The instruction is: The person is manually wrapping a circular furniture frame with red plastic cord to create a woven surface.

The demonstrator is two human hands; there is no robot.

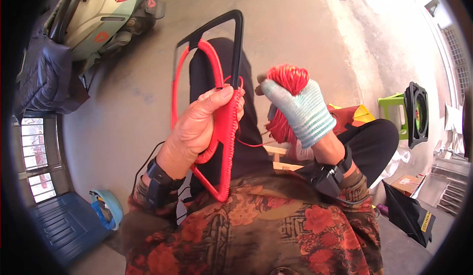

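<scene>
My bare left hand (192, 124) pinches the side of a black rectangular frame with a round inner ring (238, 46), tilted upright over my lap. Tightly wound red cord covers the ring and the near part of the frame; its far end is bare black. My right hand (303, 107), in a light blue striped knit glove, is closed around a hank of red cord (287, 78) to the right of the frame. Loops bulge above and below the fist. A single red strand (251, 144) runs between the hank and the wrapped edge near my left fingers.
A pale scooter (101, 21) stands at the far left. At right, a black frame with a round opening (418, 115) leans against a green stool (389, 101). Nearer lie a cardboard box (407, 183) and a black bag (411, 213). A light blue basket (115, 208) sits at lower left.
</scene>
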